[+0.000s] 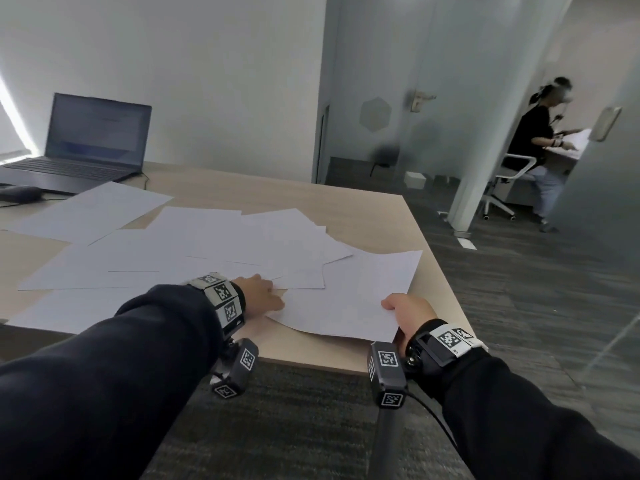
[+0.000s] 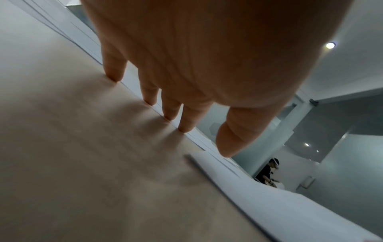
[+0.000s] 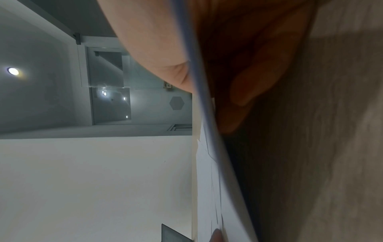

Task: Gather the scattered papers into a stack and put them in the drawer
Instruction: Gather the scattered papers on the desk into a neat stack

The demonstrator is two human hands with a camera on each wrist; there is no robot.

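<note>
Several white papers [image 1: 194,244] lie scattered and overlapping across the light wooden table [image 1: 363,199]. My left hand [image 1: 273,292] rests near the front edge. In the left wrist view its straight fingers [image 2: 170,111] touch the bare tabletop with their tips along the edge of the papers [image 2: 269,196]. My right hand [image 1: 398,308] pinches the near right corner of one sheet [image 1: 363,292], thumb on top. In the right wrist view the sheet's edge [image 3: 207,114] runs between the thumb [image 3: 157,49] and the curled fingers [image 3: 259,73] beneath. No drawer is in view.
An open laptop [image 1: 86,143] and a dark mouse [image 1: 19,194] sit at the table's far left. The table's front edge [image 1: 311,363] is just below my wrists, with grey carpet beyond. Behind a glass partition [image 1: 415,116] a person [image 1: 536,133] sits at another desk.
</note>
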